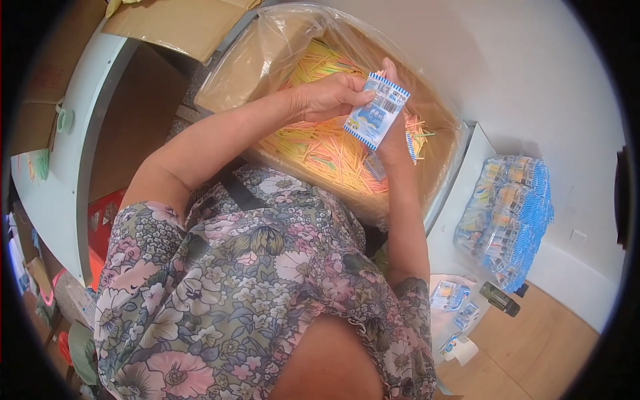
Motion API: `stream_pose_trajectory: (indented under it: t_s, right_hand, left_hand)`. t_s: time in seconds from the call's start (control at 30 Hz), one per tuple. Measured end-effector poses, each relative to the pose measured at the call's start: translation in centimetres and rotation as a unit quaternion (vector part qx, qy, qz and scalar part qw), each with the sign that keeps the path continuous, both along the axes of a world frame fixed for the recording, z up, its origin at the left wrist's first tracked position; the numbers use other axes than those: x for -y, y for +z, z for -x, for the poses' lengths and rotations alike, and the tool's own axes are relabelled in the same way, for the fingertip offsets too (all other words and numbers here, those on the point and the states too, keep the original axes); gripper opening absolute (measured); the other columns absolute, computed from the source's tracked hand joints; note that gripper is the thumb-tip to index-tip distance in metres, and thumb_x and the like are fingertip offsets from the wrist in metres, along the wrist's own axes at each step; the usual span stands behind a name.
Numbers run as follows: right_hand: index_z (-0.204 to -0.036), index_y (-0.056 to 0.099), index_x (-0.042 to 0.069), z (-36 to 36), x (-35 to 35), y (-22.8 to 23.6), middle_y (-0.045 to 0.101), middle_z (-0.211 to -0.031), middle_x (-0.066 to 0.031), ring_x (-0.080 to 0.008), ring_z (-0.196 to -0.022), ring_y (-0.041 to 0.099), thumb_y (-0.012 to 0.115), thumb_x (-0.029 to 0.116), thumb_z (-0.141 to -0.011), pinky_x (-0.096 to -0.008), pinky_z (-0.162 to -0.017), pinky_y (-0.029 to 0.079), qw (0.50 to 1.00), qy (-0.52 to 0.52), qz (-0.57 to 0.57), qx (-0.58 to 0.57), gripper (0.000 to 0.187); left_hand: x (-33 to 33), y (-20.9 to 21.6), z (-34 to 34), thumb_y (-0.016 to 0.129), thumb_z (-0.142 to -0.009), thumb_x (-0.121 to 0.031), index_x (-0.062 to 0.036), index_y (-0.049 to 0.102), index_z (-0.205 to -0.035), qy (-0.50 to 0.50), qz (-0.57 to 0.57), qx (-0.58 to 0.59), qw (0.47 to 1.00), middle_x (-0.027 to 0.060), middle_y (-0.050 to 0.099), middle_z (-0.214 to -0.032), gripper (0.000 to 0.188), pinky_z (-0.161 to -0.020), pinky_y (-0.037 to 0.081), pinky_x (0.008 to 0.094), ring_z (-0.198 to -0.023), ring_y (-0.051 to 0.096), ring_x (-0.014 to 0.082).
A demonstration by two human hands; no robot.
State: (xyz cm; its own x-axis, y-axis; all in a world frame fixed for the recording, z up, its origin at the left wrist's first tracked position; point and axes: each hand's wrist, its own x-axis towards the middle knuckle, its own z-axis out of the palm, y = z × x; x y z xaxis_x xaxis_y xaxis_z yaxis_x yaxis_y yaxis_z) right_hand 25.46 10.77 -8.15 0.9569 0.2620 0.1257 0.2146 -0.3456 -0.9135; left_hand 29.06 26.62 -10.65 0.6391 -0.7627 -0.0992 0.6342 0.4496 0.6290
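Above a lined carton, a small blue-and-white printed packet [375, 120] is between my two hands. My left hand [333, 95] is closed on its upper left edge, the thumb lying on the front. My right hand [395, 123] is behind the packet and to its right, its fingertips showing past the top edge; most of its fingers are hidden. Thin pastel sticks [333, 160] in yellow, pink, orange and green fill the carton [440, 133], lined with clear plastic. Another blue-and-white packet [375, 167] lies on the sticks by my right wrist.
To the right, a large clear bag of blue-edged packets [507, 213] leans by the wall. Below it are several loose packets [450, 295] and a dark green cylindrical object [499, 299]. A flattened cardboard piece [180, 27] and a white panel [100, 133] stand on the left.
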Motion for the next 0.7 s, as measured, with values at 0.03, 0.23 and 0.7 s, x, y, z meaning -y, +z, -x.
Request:
stream_pose_trajectory:
  t_s: [0.03,0.23,0.7]
  right_hand:
    - [-0.14,0.027,0.007,-0.4,-0.4,0.3,0.042,-0.128,-0.0085,-0.0178,-0.112,0.045,0.063,0.007,-0.081,-0.0295,-0.094,0.041,1.0,-0.01,-0.012,-0.017,0.069]
    - [-0.14,0.029,0.007,-1.6,0.8,-0.6,0.048,-0.121,-0.0053,-0.0124,-0.104,0.049,0.063,0.006,-0.081,-0.0269,-0.088,0.044,0.988,0.018,0.109,0.107,0.067]
    - [-0.136,0.034,0.001,-0.1,0.3,-0.1,0.038,-0.137,-0.0104,-0.0184,-0.121,0.043,0.069,0.008,-0.076,-0.0314,-0.099,0.038,0.989,0.019,0.104,0.099,0.07]
  left_hand:
    - [0.0,-0.1,-0.1,0.056,-0.091,-0.019,-0.0002,0.06,-0.106,0.0,-0.001,0.0,1.0,0.0049,0.064,-0.1,0.025,-0.09,0.044,0.03,-0.094,0.059,0.013]
    - [0.3,-0.8,0.1,0.058,-0.09,-0.019,0.0021,0.06,-0.106,-0.016,-0.035,0.061,0.997,0.0068,0.064,-0.102,0.027,-0.092,0.042,0.0305,-0.096,0.059,0.0138]
    - [0.2,-0.9,0.1,0.061,-0.088,-0.02,0.0022,0.062,-0.104,0.001,-0.044,0.073,0.996,0.0051,0.064,-0.096,0.028,-0.084,0.045,0.0272,-0.086,0.059,0.0122]
